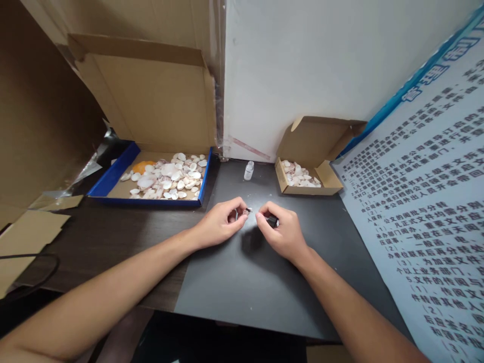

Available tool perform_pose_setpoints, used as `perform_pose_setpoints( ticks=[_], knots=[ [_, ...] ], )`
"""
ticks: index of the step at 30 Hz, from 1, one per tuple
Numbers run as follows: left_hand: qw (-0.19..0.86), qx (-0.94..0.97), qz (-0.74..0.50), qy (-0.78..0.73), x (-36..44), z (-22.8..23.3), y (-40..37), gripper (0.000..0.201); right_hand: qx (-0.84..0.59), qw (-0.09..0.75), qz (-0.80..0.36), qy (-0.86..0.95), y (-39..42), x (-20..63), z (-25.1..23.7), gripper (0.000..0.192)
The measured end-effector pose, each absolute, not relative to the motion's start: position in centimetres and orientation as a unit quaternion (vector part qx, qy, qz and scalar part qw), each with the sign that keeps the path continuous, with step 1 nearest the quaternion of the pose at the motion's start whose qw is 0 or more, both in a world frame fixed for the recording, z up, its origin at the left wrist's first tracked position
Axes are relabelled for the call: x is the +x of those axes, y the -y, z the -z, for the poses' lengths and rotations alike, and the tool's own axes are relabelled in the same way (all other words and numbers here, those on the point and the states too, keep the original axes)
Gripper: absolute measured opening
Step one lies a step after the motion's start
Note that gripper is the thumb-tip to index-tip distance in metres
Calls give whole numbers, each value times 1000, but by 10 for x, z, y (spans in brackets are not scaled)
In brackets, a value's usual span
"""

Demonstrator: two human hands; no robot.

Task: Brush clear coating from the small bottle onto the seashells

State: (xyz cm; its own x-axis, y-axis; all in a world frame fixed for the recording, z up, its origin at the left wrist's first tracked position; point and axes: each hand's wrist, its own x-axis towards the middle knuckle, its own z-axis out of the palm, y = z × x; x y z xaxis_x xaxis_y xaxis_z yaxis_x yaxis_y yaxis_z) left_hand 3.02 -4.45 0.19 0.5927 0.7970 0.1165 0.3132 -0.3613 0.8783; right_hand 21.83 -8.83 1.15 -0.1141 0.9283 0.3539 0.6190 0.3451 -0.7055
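Observation:
My left hand [221, 222] rests on the dark mat [242, 282] and pinches a small pale piece, likely a shell [247, 210], between its fingertips. Just to its right, my right hand [282, 229] is closed around a small black object [272, 220]. The two sets of fingertips nearly meet above the mat. A small clear bottle with a white cap [248, 170] stands a little beyond both hands.
A blue-edged cardboard box [113, 174] with several white and pink shells [166, 177] and an orange piece lies at the back left. A small open carton [328, 176] with shells sits back right. A printed poster [427, 217] leans on the right; cardboard lies at left.

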Motion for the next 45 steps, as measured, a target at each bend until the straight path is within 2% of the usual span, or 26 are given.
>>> perform_pose_setpoints(
  ticks=[4, 9, 12, 16, 29, 35, 39, 45],
  knots=[
    [464, 757, -289, -357, 31, -2, 45, 11, -578, 374, -186, 701, 86, 220, -11, 20],
    [603, 661, -283, -345, 34, -3, 43, 19, -543, 364, -196, 731, 87, 219, -10, 19],
    [639, 628, -274, -350, 34, -3, 42, 24, -575, 360, -179, 712, 87, 218, -10, 17],
    [635, 633, -262, -357, 33, -3, 40, 25, -562, 378, -163, 718, 87, 218, -11, 15],
    [619, 630, -282, -375, 32, -5, 37, 24, -587, 339, -161, 717, 84, 220, -11, 10],
    [621, 626, -291, -371, 31, -6, 36, 25, -559, 359, -152, 732, 83, 220, -9, 10],
    [622, 624, -287, -376, 32, -7, 37, 26, -594, 364, -140, 703, 83, 222, -10, 10],
    [639, 610, -296, -365, 31, -3, 35, 22, -525, 400, -209, 721, 86, 213, -3, 12]
  ],
)
